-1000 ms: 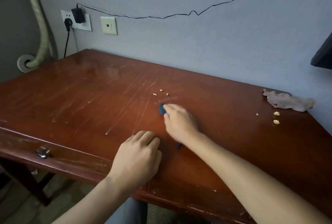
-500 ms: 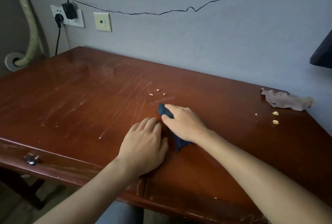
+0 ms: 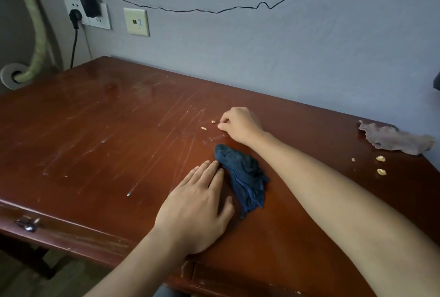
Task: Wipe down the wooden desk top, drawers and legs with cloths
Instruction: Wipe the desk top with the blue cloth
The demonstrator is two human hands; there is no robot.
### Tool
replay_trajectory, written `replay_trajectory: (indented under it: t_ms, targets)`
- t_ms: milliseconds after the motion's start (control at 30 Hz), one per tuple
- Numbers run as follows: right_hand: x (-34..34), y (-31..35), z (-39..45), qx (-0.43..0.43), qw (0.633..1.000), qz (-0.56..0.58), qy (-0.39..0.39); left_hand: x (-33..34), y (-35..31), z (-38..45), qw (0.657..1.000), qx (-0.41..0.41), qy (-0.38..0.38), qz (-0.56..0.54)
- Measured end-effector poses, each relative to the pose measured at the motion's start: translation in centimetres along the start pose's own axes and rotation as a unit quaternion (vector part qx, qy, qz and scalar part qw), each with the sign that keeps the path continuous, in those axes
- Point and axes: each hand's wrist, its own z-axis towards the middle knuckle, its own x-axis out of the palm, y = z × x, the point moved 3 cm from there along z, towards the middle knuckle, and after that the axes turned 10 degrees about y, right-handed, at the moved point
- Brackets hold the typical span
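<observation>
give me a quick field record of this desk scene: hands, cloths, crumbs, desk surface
left hand: flat on the desk top, fingers straight, fingertips beside the blue cloth
right hand: reached past the blue cloth, fingers curled at the crumbs; whether it pinches one cannot be told
blue cloth: crumpled on the desk between the hands, not held
grey cloth: lying at the far right edge near the wall
crumbs: small group by the right hand, another near the grey cloth
desk top: reddish wood, scratched and streaked
drawer handle: metal, front left
</observation>
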Motion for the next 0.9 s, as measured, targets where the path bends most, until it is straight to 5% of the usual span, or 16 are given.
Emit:
replay_trajectory:
  t_ms: [400, 667, 900]
  targets:
    - [-2.3, -10.1, -9.9, 0.066, 0.994, -0.035, -0.075, 0.7, -0.3, 0.0, 0.994, 0.073, -0.063, 0.056]
    - [-5.7, -23.8, -20.2, 0.271, 0.956, -0.012, -0.108, 1.4, -4.1, 1.3, 0.997, 0.057, 0.022, 0.047]
    - [-6.2, -26.9, -21.6, 0.304, 0.946, 0.019, -0.11, 1.9, -4.1, 1.3, 0.997, 0.04, 0.055, 0.022]
